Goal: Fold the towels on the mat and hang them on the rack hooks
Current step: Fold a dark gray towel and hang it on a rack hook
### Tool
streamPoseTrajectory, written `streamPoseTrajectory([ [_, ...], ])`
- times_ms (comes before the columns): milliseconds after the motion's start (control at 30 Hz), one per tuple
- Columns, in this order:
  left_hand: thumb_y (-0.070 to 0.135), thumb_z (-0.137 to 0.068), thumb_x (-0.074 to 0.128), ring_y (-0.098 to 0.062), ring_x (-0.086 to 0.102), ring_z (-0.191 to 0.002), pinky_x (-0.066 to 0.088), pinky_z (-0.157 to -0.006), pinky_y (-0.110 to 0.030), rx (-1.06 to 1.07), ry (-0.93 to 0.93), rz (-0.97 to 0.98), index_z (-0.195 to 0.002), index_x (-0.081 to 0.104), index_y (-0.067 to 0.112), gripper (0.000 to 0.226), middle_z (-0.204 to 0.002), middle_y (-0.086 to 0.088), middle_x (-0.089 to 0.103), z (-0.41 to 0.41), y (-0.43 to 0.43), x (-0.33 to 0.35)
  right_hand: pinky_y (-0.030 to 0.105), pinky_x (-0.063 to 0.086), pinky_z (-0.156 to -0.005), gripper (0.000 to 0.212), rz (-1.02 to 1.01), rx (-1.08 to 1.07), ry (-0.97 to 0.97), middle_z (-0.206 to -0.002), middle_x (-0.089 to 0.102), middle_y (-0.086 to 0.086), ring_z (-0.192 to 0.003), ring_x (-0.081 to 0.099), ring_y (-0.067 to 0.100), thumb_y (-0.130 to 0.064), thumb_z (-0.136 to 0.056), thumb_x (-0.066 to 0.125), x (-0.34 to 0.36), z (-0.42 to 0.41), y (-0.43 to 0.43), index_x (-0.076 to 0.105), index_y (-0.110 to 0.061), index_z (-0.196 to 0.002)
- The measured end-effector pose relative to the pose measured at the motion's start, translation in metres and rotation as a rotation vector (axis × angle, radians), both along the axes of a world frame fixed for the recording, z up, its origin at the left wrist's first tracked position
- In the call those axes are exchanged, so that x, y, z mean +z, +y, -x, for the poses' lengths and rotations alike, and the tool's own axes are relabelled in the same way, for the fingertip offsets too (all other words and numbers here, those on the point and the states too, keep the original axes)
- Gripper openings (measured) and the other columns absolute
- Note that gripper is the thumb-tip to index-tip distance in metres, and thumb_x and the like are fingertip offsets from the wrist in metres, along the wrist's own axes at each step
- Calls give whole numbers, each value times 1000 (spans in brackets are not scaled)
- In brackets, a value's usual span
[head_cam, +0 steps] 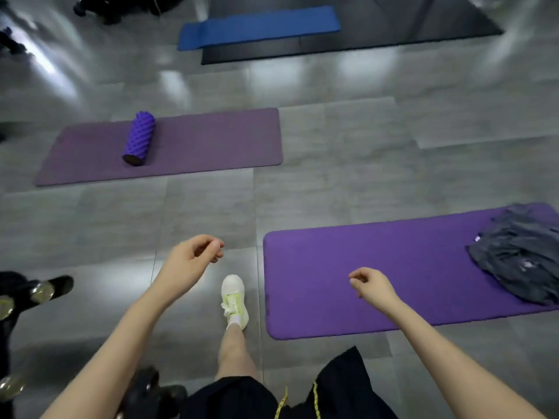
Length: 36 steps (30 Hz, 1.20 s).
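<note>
A crumpled pile of dark grey towels lies on the right end of the near purple mat. My left hand hangs over the grey floor left of that mat, fingers loosely curled, holding nothing. Above the mat's middle my right hand is also loosely curled and empty, well left of the towels. No rack or hooks are in view.
A second purple mat farther off carries a ridged purple foam roller. A blue mat and a black mat lie at the back. A black wheeled base stands at the left. My foot in a pale shoe steps beside the near mat.
</note>
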<state>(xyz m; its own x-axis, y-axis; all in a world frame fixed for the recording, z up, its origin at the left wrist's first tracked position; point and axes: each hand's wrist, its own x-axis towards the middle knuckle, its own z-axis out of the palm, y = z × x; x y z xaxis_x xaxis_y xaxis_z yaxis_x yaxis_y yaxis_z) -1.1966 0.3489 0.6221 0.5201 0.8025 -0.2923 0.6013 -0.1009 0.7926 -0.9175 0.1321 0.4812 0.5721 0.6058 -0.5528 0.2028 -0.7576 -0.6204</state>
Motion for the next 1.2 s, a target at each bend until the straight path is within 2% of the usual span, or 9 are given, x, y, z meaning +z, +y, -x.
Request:
streamPoseTrajectory([
  [133,20,-96,49,0,61,-69,45,-70,-16,-237,65,-82,-87,65,19,18,-83,1,70,-62,135,5,29,48,-68,8,33,-157,7,-85,64,0,-73,59,19,-15,-90,58,-12,-26,80,61,-22,-86],
  [267,21,-97,47,-6,61,-71,47,-72,-23,-438,57,-87,-88,65,18,20,-82,3,69,-136,246,25,21,39,-57,6,36,-374,4,-92,63,0,-79,59,18,-15,-91,58,6,-48,140,63,-18,-92],
  [433,19,-97,47,-16,61,-75,48,-75,-31,-556,-4,9,-85,64,18,21,-80,1,68,-244,328,29,28,43,-72,9,-2,-624,-29,-90,64,-2,-84,60,20,-14,-91,58,21,-80,184,65,-15,-96],
  [567,19,-97,47,-15,60,-74,48,-76,-33,-696,-31,93,-85,65,19,21,-79,1,67,-338,356,12,34,50,-74,10,6,-814,-25,-82,64,-3,-80,60,20,-11,-88,62,9,-115,198,64,-19,-85],
  [667,21,-97,48,-11,59,-70,47,-74,-30,-818,-30,119,-87,65,15,20,-75,5,66,-416,370,-4,26,44,-61,16,33,-921,2,-76,63,-1,-70,59,20,-10,-88,61,-6,-160,211,62,-22,-79],
  [767,22,-97,48,-10,58,-69,45,-73,-29,-900,-49,129,-85,64,18,20,-74,6,65,-508,384,-15,24,40,-54,9,22,-998,21,-72,62,2,-59,56,18,-8,-89,59,-16,-226,232,65,-14,-86],
  [1033,19,-97,48,-3,57,-61,45,-71,-27,-1099,-13,103,-80,62,23,22,-68,10,65,-752,403,-6,25,38,-49,10,-4,-1168,101,-71,59,6,-59,54,19,-7,-91,54,-3,-408,276,62,-11,-85],
  [1133,21,-97,48,-5,57,-64,45,-69,-24,-1127,1,129,-81,64,22,22,-65,10,66,-827,406,-4,25,39,-49,17,-18,-1232,95,-68,58,4,-60,53,19,-7,-90,54,6,-458,284,60,-16,-77],
  [1200,21,-97,49,-10,58,-68,46,-69,-23,-1144,20,158,-83,65,20,22,-66,8,66,-875,404,-7,25,39,-49,15,-28,-1282,98,-71,59,3,-61,53,18,-8,-90,54,11,-488,286,61,-15,-80],
])
